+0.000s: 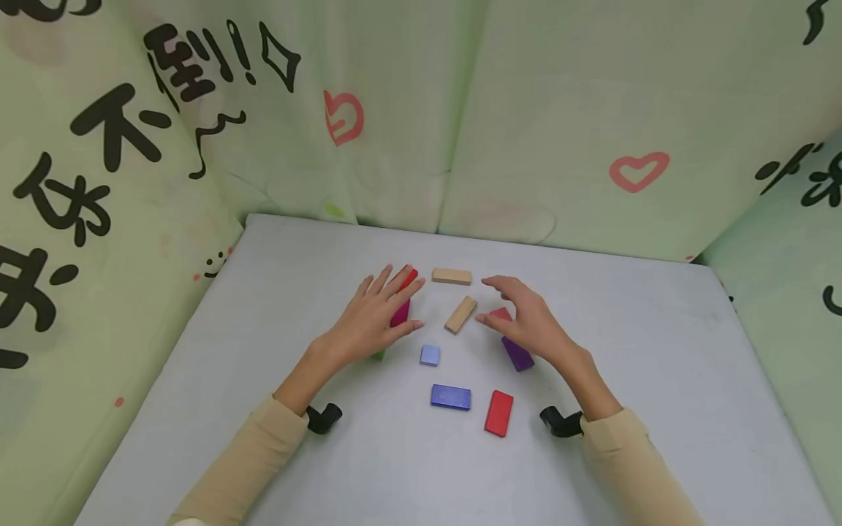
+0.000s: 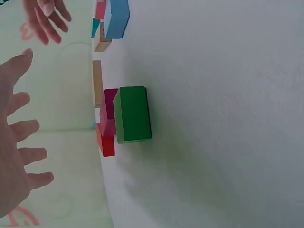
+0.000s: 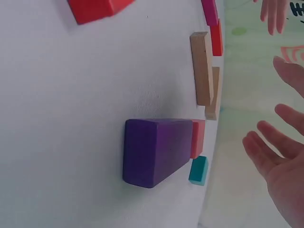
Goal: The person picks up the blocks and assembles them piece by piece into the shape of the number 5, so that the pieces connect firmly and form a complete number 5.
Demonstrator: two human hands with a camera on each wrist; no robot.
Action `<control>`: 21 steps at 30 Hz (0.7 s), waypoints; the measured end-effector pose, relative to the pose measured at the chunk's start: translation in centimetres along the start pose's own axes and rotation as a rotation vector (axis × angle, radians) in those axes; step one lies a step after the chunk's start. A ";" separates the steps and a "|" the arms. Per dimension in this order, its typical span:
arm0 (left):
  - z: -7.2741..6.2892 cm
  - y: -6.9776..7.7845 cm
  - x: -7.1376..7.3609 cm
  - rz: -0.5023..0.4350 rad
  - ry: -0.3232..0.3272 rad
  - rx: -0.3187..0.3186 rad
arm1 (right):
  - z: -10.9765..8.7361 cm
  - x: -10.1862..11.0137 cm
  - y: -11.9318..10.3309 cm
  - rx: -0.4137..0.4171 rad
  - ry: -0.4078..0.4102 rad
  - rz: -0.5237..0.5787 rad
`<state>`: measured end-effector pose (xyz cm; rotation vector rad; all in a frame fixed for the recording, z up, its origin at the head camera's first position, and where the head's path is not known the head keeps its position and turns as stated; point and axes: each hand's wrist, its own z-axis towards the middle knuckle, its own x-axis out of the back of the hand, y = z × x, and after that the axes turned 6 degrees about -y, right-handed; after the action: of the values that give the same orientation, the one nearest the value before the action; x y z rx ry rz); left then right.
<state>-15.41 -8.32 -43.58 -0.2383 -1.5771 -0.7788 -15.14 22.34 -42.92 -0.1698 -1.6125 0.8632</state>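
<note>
My left hand (image 1: pixel 368 321) hovers over the left-hand blocks with its fingers spread and nothing in it. Beneath it, partly covered in the head view, are a red block (image 1: pixel 409 276), a magenta block (image 1: pixel 400 314) and a green block (image 2: pixel 134 114). Fingers loosely bent, my right hand (image 1: pixel 536 321) holds nothing above a pink block (image 1: pixel 501 313) and a purple block (image 1: pixel 517 353). A teal block (image 3: pixel 198 170), seen in the right wrist view, is hidden by that hand in the head view. Two plain wooden blocks, one angled (image 1: pixel 460 315) and one farther back (image 1: pixel 452 276), lie between the hands.
Nearer the front of the white table (image 1: pixel 368 467) lie a small light-blue block (image 1: pixel 430 356), a dark-blue block (image 1: pixel 451 397) and another red block (image 1: pixel 498 413). Pale green printed curtains (image 1: pixel 526 109) stand along the table's back and sides.
</note>
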 end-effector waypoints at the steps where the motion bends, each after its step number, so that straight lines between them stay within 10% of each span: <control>1: 0.0 -0.1 0.0 -0.017 0.000 0.002 | 0.5 0.1 0.2 -0.024 -0.013 0.029; 21: 0.9 -2.7 -0.4 -0.290 -0.038 0.056 | 7.5 -0.7 3.0 -0.275 -0.124 0.229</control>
<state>-17.64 -9.70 -44.85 0.0183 -1.6885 -0.9558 -22.74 20.81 -45.19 -0.5114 -1.8505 0.8339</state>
